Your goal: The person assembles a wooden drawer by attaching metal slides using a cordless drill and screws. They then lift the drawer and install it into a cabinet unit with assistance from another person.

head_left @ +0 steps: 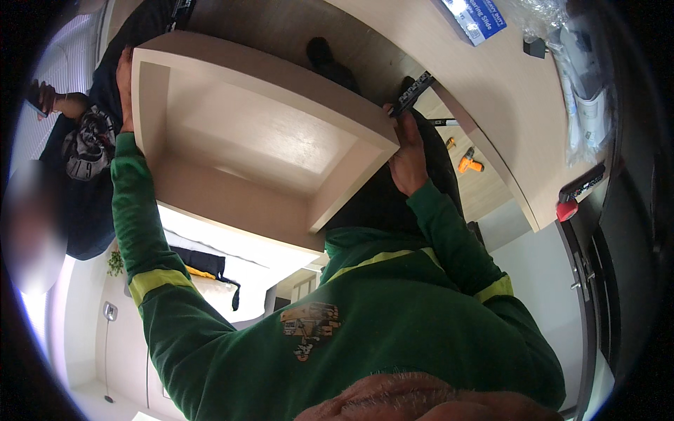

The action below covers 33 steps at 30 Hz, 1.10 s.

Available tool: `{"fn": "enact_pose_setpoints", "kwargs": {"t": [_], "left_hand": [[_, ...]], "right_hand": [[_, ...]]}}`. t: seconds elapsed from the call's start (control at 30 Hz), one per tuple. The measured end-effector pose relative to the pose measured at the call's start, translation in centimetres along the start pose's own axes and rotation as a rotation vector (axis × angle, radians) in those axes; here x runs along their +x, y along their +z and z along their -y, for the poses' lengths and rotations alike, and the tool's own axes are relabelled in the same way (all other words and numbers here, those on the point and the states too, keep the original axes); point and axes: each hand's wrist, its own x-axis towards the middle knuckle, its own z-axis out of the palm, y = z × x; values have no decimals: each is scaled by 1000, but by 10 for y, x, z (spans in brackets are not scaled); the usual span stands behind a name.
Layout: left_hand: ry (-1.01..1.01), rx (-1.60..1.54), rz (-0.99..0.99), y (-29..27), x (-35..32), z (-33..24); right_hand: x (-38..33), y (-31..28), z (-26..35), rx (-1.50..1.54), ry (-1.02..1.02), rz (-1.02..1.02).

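Observation:
A light wood-coloured drawer [260, 151] is held up in front of me, tilted, with its hollow inside facing me. My left hand [126, 91] grips its left side, fingers pressed flat along the outer wall. At the right corner, my right hand [409, 154] closes on the drawer's outer side. The right fingertips are close to the end of a black slide rail [411, 95]; whether they touch it, I cannot tell. Another black rail [181, 14] shows past the drawer's far left corner. The undersides of both grips are hidden.
On the right, a wooden surface [505, 91] bears a blue-and-white box [472, 19], clear plastic packaging [586, 98], a black rail-like piece [581, 184] and a red object [566, 210]. An orange cordless drill [470, 161] lies on the floor. Close at left, another person's hand [43, 98] holds a phone.

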Motion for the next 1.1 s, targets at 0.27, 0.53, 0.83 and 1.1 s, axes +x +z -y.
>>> {"fn": "enact_pose_setpoints", "kwargs": {"t": [0.27, 0.53, 0.83, 1.1], "left_hand": [[-19, -7, 0, 4, 3, -2], [-11, 27, 12, 26, -5, -23], [-52, 122, 49, 36, -21, -13], [-68, 311, 143, 26, -38, 5]], "right_hand": [[1, 0, 11, 65, 16, 18], [-4, 36, 49, -160, 20, -124], [12, 0, 17, -57, 22, -112], [11, -9, 15, -88, 35, -86]]}}
